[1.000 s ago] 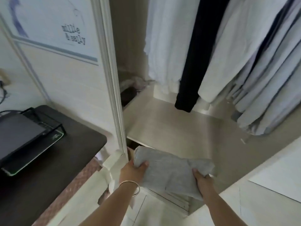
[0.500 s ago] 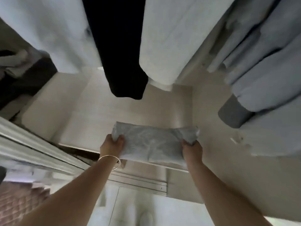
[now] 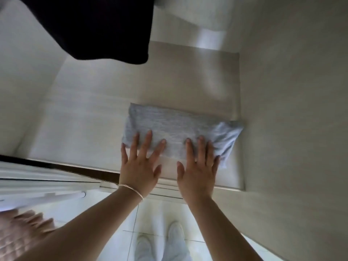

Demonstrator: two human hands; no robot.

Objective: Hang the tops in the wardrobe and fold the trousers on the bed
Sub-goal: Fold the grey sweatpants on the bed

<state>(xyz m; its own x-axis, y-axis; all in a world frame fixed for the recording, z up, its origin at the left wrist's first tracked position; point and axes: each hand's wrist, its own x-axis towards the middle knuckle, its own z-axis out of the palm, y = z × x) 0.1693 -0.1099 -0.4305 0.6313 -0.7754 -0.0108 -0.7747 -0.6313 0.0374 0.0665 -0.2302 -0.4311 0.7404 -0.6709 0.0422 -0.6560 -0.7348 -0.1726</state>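
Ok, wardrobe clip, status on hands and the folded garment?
Left hand and right hand open, fingers flat on the folded grey garment. Garment lying on wardrobe shelf. Black garment hangs above, clear.

The near edge of the folded grey garment (image 3: 180,129) is hidden under the fingertips of the left hand (image 3: 140,166) and the right hand (image 3: 197,172). Far above the left hand, a black garment (image 3: 90,27) is cut off by the top edge. Below the 2 wrists, 2 white shoes (image 3: 160,242) are blurred and cut off by the bottom edge.
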